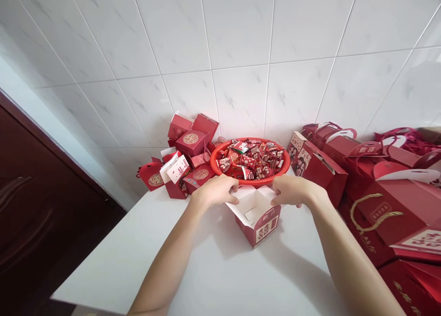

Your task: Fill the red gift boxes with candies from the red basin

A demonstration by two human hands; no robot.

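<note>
A small red candy box (265,228) with a white inside stands on the white table, its top open and its flaps spread. My left hand (217,190) grips the box's left flap, with the thumb near its edge and the fingers curled at the far side. On the opposite side, my right hand (293,190) has its fingers closed on the right flap edge. Inside the box the bottom shows, with a pale folded tab. Just behind both hands sits a red plastic basin (214,168) filled with wrapped candies (253,159), mostly red.
Several red gift boxes (193,142) are piled at the left of the basin, against the tiled wall (241,95). Larger red boxes with rope handles (399,205) crowd the right side. The white table (117,261) ends at the left, near a dark brown door (41,192).
</note>
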